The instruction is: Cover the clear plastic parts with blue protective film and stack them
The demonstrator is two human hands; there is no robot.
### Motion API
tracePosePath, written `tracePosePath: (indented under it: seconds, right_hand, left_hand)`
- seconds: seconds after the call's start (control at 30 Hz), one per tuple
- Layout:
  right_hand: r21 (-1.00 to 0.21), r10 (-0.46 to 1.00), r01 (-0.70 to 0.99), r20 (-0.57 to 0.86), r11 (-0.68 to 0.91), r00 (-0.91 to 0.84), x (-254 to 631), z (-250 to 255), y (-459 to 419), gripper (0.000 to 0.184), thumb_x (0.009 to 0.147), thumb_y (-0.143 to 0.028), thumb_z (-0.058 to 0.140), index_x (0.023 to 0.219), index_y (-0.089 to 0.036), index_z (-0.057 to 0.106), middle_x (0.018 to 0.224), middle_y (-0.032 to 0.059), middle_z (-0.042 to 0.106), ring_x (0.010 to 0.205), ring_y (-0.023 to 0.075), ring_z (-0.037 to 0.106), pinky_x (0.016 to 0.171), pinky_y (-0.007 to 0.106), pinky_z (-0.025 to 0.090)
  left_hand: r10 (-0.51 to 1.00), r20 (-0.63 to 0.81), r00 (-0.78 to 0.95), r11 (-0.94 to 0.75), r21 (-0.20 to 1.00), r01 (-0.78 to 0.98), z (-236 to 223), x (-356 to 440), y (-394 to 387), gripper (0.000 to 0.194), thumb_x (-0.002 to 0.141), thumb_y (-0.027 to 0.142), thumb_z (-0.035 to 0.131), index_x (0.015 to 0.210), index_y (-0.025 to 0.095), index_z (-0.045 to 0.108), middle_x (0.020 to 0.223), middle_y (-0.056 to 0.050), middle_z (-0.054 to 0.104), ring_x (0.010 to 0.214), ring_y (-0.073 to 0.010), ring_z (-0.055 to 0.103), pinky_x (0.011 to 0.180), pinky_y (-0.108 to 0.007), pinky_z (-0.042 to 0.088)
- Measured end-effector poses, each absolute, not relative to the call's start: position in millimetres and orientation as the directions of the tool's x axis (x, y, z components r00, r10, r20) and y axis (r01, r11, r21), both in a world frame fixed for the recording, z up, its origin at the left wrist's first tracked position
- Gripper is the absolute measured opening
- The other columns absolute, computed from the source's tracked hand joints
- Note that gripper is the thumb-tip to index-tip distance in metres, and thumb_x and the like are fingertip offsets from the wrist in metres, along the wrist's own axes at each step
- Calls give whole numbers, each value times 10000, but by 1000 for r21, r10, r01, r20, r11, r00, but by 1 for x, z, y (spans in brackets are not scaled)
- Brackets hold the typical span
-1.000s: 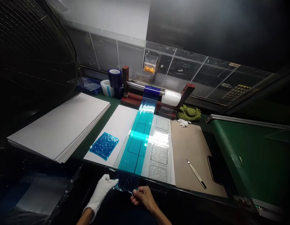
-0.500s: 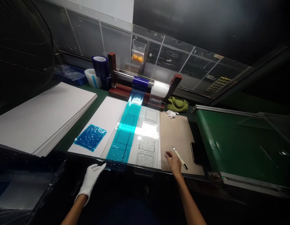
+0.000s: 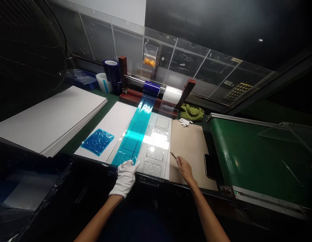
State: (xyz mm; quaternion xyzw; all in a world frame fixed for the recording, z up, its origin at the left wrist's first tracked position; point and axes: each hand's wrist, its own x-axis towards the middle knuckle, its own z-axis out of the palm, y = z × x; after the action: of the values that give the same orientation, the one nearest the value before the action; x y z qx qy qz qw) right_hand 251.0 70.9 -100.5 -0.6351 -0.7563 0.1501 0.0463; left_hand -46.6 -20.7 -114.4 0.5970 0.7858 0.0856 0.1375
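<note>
The green surface (image 3: 89, 126) carries blue film (image 3: 134, 134), running from a far roll (image 3: 151, 88) to the near edge. The gloved left hand (image 3: 125, 178) touches its near end; I cannot tell whether it pinches. The right hand (image 3: 185, 169) grips a slim tool (image 3: 173, 155) above brown cardboard (image 3: 192, 141). Stacked paper (image 3: 52, 117) lies left, a green belt (image 3: 246, 154) right.

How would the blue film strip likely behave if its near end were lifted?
The blue film strip is probably floppy, as it creases near its roll. It looks thin and likely light, being see-through. Its glare suggests a smooth surface, perhaps slippery for the gloved left hand.
</note>
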Motion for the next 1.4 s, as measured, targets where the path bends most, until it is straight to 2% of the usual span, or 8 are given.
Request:
tracePosePath:
  seconds: [0.13, 0.27, 0.57, 0.77, 0.87, 1.0, 1.23, 1.4]
  right_hand:
    - [-255, 916, 898, -91, 358, -391, 193, -94, 66, 245, 936, -311, 387, 1012, -288, 618, 952, 8, 635, 801, 126, 579, 592, 199, 332]
    - [-178, 875, 873, -94, 454, -475, 154, -98, 66, 235, 939, -260, 396, 928, -250, 631, 878, 22, 631, 760, 135, 550, 526, 218, 259]
    - [-86, 792, 804, -138, 589, -595, 124, -104, 79, 318, 960, -179, 303, 848, -200, 600, 804, 34, 607, 696, 127, 507, 506, 239, 222]
    - [-49, 797, 811, -160, 582, -582, 144, -106, 78, 301, 952, -165, 320, 824, -207, 589, 827, 18, 611, 696, 119, 503, 498, 244, 192]
    - [-34, 813, 828, -170, 560, -556, 163, -105, 76, 270, 945, -179, 353, 823, -208, 592, 855, 21, 615, 724, 120, 514, 500, 250, 182]
    - [-12, 837, 852, -176, 524, -518, 190, -101, 73, 266, 945, -190, 356, 827, -209, 594, 859, 24, 619, 732, 122, 521, 497, 266, 165]
    - [29, 875, 887, -186, 461, -448, 233, -91, 69, 239, 909, -179, 412, 761, -200, 599, 808, 23, 624, 687, 122, 519, 499, 268, 145]
    - [30, 919, 928, -155, 371, -362, 261, -81, 56, 235, 908, -218, 423, 770, -209, 612, 795, 9, 630, 677, 114, 549, 497, 258, 171]
  left_hand:
    - [974, -206, -90, 144, 268, 953, -134, -32, -3, 468, 839, 107, 405, 1153, 398, 593, 1120, -65, 608, 940, -245, 526, 829, -410, 396]
    - [968, -245, -52, 106, 212, 972, -145, -31, -2, 493, 840, 117, 410, 1193, 431, 546, 1191, -81, 567, 1042, -291, 481, 868, -475, 351]
    - [972, -233, -44, 84, 165, 983, -168, -30, -5, 463, 849, 153, 407, 1191, 433, 544, 1206, -69, 559, 1076, -284, 460, 862, -454, 314]
    - [994, -113, -6, 27, 185, 982, -158, -32, -26, 545, 763, 141, 511, 1260, 365, 500, 1224, -78, 563, 1078, -274, 483, 909, -449, 298]
    - [999, -10, 42, -40, 195, 980, -148, -31, -50, 590, 731, 289, 594, 1306, 289, 460, 1233, -105, 545, 1118, -294, 454, 971, -475, 252]
    - [988, 102, 118, -136, 192, 972, -149, -27, -70, 573, 693, 430, 655, 1224, 244, 542, 1132, -108, 590, 1062, -282, 499, 950, -448, 298]
    - [946, 280, 166, -216, 160, 963, -166, -18, -62, 355, 816, 319, 558, 1166, 266, 581, 1035, -91, 631, 917, -242, 577, 796, -402, 393]
    - [930, 326, 173, -243, 189, 951, -158, -23, -61, 296, 831, 298, 540, 1116, 338, 611, 986, -48, 647, 897, -215, 580, 783, -372, 396]
